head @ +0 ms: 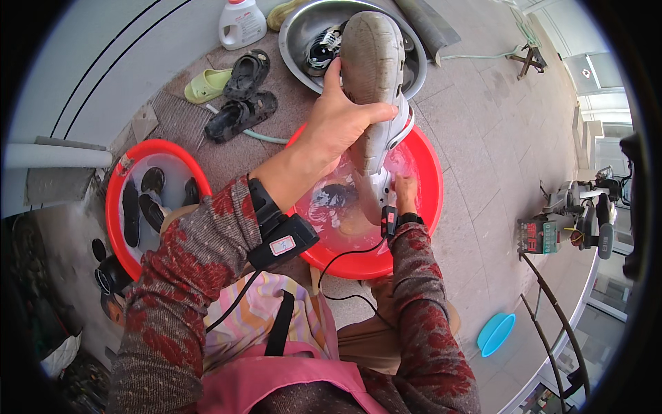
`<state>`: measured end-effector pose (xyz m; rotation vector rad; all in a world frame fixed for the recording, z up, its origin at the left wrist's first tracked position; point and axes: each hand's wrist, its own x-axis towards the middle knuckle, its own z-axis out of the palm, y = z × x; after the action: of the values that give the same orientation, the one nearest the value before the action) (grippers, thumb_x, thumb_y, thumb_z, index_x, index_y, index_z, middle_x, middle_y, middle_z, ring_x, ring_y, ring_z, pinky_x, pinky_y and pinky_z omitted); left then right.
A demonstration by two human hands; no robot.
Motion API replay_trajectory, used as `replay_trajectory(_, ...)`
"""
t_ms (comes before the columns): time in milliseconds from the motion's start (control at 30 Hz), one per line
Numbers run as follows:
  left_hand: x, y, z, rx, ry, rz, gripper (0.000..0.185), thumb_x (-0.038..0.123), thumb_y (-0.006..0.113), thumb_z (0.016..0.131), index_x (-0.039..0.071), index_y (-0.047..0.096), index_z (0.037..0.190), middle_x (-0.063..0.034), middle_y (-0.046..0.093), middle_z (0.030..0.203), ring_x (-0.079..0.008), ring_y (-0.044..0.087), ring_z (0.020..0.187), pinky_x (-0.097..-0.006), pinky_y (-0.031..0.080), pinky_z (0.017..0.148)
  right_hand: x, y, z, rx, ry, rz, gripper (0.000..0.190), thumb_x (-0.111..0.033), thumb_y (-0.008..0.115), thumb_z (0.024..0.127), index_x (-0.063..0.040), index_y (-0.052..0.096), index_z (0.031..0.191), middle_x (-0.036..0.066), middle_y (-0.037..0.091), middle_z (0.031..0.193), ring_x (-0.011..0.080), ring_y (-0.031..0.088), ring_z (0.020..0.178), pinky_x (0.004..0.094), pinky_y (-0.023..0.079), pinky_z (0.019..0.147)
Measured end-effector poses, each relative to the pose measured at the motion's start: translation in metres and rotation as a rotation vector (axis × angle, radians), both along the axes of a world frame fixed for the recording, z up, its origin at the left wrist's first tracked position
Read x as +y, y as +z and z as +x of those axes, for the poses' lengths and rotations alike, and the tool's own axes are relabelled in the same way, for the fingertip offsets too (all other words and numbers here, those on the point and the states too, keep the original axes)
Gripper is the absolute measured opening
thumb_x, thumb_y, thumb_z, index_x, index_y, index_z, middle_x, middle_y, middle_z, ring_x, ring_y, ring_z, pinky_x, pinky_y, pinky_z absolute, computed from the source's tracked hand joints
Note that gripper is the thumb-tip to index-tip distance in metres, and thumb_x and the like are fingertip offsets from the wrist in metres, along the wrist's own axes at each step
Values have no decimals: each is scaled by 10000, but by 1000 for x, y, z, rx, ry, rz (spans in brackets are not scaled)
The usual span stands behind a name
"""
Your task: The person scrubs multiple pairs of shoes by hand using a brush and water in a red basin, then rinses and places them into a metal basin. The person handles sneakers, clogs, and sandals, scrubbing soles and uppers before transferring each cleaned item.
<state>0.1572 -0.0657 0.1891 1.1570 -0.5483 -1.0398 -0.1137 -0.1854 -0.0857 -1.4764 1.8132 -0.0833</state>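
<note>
My left hand (341,116) grips a white foam clog (372,67) at its middle and holds it up with the sole, stained brown, turned towards me. The clog's heel strap sticks out on the right side. Below it, a second white clog (379,189) is tilted over the red plastic basin (434,176). My right hand (406,190) is curled at that clog's right edge, its fingers partly hidden. Cloudy water (331,207) with suds lies in the basin, and a dark shape shows in it.
A steel basin (292,52) holds a black-and-white sneaker (325,49). Dark clogs (240,116), a yellow-green slipper (209,85) and a detergent jug (242,23) stand at the upper left. Another red basin (199,158) holds soaking shoes. A blue basin (495,335) and an electric scooter (574,212) are right.
</note>
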Motion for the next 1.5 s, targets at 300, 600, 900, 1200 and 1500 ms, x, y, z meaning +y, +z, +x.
replay_trajectory(300, -4, -1, 3, 17, 42, 10, 1103, 79, 791, 754, -48, 11, 1523, -176, 546, 1207, -231, 562, 1125, -356, 436, 1006, 122, 32, 63, 318, 442, -342, 1149, -409, 818, 708, -65, 119, 1552, 194, 260, 1569, 361, 302, 1421, 647, 332, 1037)
replay_trajectory(600, 1, 4, 8, 80, 50, -5, 1087, 62, 773, 765, -43, -1, 1520, -175, 573, 1210, -232, 584, 1126, -362, 414, 1035, 93, 6, 58, 431, 544, -312, 1212, -272, 819, 655, -87, 40, 1565, 130, 234, 1584, 338, 342, 1389, 676, 350, 985)
replay_trajectory(900, -3, -2, 12, 54, 106, 21, 1119, 129, 822, 678, -25, 104, 1523, -220, 420, 1422, -275, 459, 1299, -351, 401, 1057, 87, 43, 62, 376, 408, -298, 1190, -282, 822, 614, -101, 118, 1556, 193, 482, 1363, 367, 508, 1226, 542, 464, 924)
replay_trajectory(1200, -7, -8, 8, -323, 182, 13, 1147, 231, 842, 600, -4, 179, 1506, -272, 417, 1423, -358, 429, 1333, -381, 370, 1099, 96, 134, 37, -318, 225, -564, 1123, -190, 795, 604, -89, 192, 1545, 257, 435, 1433, 392, 463, 1306, 431, 390, 1080)
replay_trajectory(1500, 14, 3, -22, -611, 46, 133, 1184, 288, 834, 591, 151, 133, 1535, -235, 433, 1391, -409, 447, 1292, -515, 413, 1036, 97, 161, 23, -270, 358, -808, 1074, -135, 787, 595, -32, 247, 1517, 236, 436, 1435, 366, 445, 1324, 406, 353, 1122)
